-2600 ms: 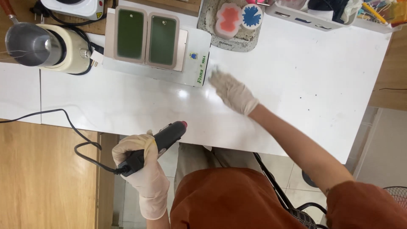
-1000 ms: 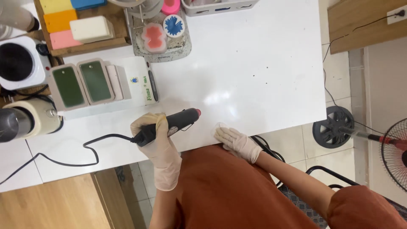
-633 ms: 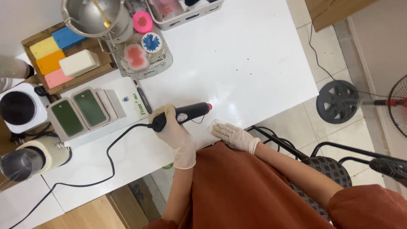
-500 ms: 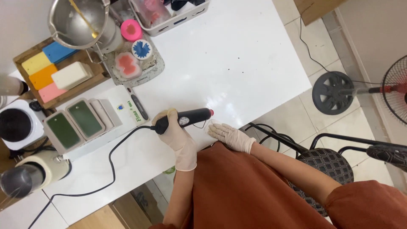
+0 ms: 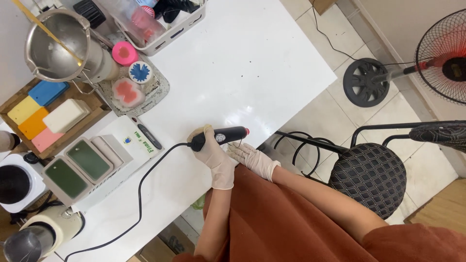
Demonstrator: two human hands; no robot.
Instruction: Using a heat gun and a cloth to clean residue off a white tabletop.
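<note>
A: What is nearest the camera?

B: An orange-brown sleeve and 2 gloved hands at the near edge of the white surface [image 5: 252, 63]. The left hand [image 5: 213, 153] has its grip closed around the black handle of a corded tool [image 5: 221, 136], fingers wrapped fully round it. The tool lies almost level, its red tip pointing right, just above the surface near the near edge.

A: And the other hand?

B: The right hand [image 5: 252, 157] sits just right of the left one, below the tool's tip. Its grip is loose, fingers spread and slightly curled, holding nothing; the fingertips are at the surface edge, close under the tool. Whether they touch the tool I cannot tell.

A: Where does the cord go?

B: The black cord [image 5: 141, 194] runs left from the handle, then curves down toward the near left corner.

A: What lies farther out?

B: To the left, a white slab [image 5: 128, 140] with 2 green blocks [image 5: 77, 167] in moulds beside it. Beyond that, a wooden tray [image 5: 94, 104] holding blue, yellow, orange, pink and cream bars. Farther still, a steel pot [image 5: 60, 46], a pink round mould [image 5: 125, 52], a blue-and-white round piece [image 5: 140, 72] and a white basket [image 5: 179, 26].

A: And off the surface?

B: On the right, a black chair [image 5: 371, 177] near the person, and a standing fan [image 5: 439, 60] on the tiled floor at the far right.
</note>
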